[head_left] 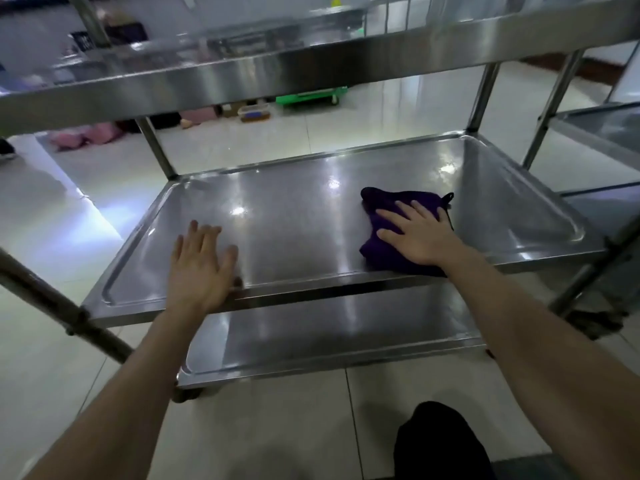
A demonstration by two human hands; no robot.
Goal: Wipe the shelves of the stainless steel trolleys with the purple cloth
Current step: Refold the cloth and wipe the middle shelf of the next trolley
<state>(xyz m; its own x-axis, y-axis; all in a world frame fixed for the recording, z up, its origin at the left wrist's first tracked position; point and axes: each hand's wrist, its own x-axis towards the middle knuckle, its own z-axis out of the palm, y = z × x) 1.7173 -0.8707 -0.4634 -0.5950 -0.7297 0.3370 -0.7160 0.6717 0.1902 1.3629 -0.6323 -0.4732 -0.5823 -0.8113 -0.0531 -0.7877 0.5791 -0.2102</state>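
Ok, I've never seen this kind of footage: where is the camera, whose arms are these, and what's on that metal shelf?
There is no machine here: one camera worn on a person's head looks down at their own bare arms. They face a stainless steel trolley's middle shelf. The right hand presses flat, fingers straight, on a crumpled purple cloth near the front right. The left hand rests open on bare metal at the front edge, holding nothing. A second trolley stands to the right.

our left hand [199,268] and right hand [415,233] run back into bare forearms [540,323]; lower down, our knee [440,441] is clad in black fabric.
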